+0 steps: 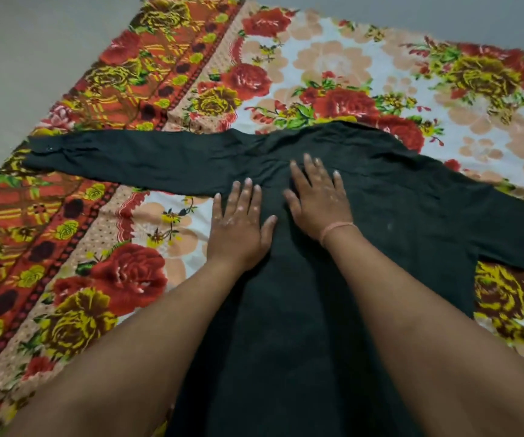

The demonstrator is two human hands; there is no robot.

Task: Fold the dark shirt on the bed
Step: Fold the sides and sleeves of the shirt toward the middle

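Note:
The dark shirt (396, 222) lies flat on the flowered bedspread (333, 61), its collar at the far end. One long sleeve stretches out to the left, its cuff near the bedspread's left edge; the other sleeve runs off to the right. My left hand (238, 222) rests palm down at the shirt's left side edge, fingers spread, partly on the bedspread. My right hand (317, 197) lies flat on the upper middle of the shirt, fingers apart, a thin pink band on its wrist. Neither hand grips the cloth.
The bedspread has a red and yellow rose pattern with an orange border strip (103, 99) along its left side. Pale grey floor (33, 42) shows beyond its left and far edges.

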